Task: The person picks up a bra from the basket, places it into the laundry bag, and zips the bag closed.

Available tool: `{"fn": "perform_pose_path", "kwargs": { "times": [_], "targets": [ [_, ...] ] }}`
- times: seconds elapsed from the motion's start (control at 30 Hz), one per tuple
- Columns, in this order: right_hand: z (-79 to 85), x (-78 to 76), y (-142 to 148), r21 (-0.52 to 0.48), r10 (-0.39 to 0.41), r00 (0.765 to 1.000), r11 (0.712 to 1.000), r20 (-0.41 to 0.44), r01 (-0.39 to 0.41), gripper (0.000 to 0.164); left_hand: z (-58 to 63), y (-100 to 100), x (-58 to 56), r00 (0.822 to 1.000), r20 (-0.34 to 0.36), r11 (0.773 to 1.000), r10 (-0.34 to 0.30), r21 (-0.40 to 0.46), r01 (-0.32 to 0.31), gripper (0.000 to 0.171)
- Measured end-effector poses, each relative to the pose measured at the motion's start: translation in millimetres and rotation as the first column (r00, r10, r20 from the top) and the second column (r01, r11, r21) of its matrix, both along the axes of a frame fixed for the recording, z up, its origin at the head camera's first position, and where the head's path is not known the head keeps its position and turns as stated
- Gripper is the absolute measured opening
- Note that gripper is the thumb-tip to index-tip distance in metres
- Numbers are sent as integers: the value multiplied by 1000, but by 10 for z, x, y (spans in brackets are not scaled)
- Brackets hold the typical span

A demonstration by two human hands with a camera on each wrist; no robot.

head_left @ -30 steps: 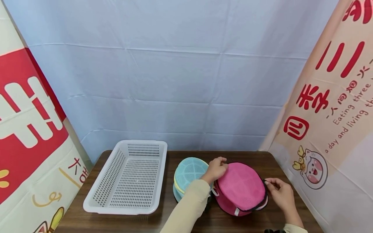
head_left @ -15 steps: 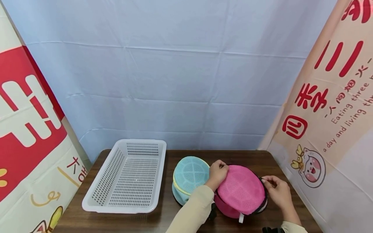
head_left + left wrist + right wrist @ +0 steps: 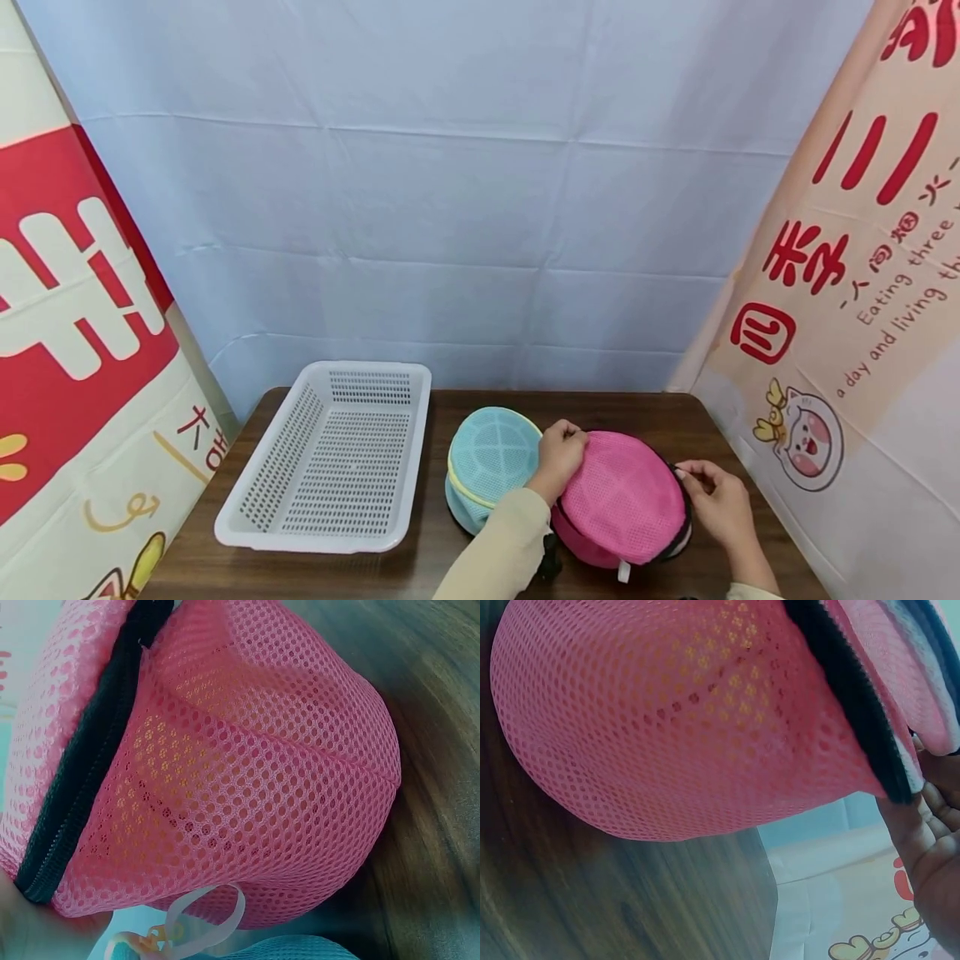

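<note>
A pink mesh laundry bag (image 3: 622, 496) with a round top and a black zipper band stands on the table at the right. My left hand (image 3: 561, 457) grips the rim of its top at the far left. On the right side, my right hand (image 3: 716, 500) pinches the black zipper edge (image 3: 877, 735) between thumb and fingers. The zipper gapes there in the right wrist view. Yellowish patches show through the mesh wall (image 3: 172, 757). A white loop (image 3: 214, 930) hangs near my left hand. Just left of the pink bag sits a blue mesh bag (image 3: 495, 454) with yellow trim.
A white perforated plastic basket (image 3: 416, 467) stands at the left of the brown wooden table (image 3: 450, 400). Cloth hangs behind it, and printed banners (image 3: 847, 317) border both sides. My left forearm (image 3: 495, 546) passes in front of the blue bag.
The pink bag's top has tilted and dropped a little toward me, its white tag shifting right and down. My left hand has come slightly nearer; my right hand stays at the zipper edge.
</note>
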State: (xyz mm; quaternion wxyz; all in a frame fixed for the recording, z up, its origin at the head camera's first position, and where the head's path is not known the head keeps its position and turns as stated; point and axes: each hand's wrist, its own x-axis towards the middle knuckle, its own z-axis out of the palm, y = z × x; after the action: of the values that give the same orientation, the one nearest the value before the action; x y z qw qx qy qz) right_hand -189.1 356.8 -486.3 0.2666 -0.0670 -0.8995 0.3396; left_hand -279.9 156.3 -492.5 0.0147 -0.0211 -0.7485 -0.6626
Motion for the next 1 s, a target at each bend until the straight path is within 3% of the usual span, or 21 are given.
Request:
{"fn": "perform_pose_path", "kwargs": {
  "times": [0.23, 0.37, 0.47, 0.57, 0.8, 1.0],
  "targets": [
    [-5, 43, -10, 22, -5, 1000, 1000, -12, 5, 4, 0, -2, 55, 1000, 21, 997, 2, 71, -3, 5],
    [2, 52, -14, 33, -9, 1000, 999, -15, 9, 4, -18, 6, 75, 999, 37, 995, 27, 100, -31, 2],
    [4, 38, -11, 41, -7, 1000, 999, -23, 8, 4, -31, 17, 75, 998, 11, 993, 65, 97, -66, 3],
    [1, 24, -4, 64, -7, 999, 998, -39, 9, 5, -35, 30, 76, 995, -35, 993, 98, 75, -95, 3],
    [-8, 22, 0, 116, -19, 999, 993, -43, 23, 7, -22, 56, 84, 975, -166, 985, 146, -70, -159, 11],
    [-26, 65, -7, 31, 1, 1000, 1000, -28, 0, 5, -27, 42, 68, 963, -199, 967, 180, -145, -211, 3]
  ]
}}
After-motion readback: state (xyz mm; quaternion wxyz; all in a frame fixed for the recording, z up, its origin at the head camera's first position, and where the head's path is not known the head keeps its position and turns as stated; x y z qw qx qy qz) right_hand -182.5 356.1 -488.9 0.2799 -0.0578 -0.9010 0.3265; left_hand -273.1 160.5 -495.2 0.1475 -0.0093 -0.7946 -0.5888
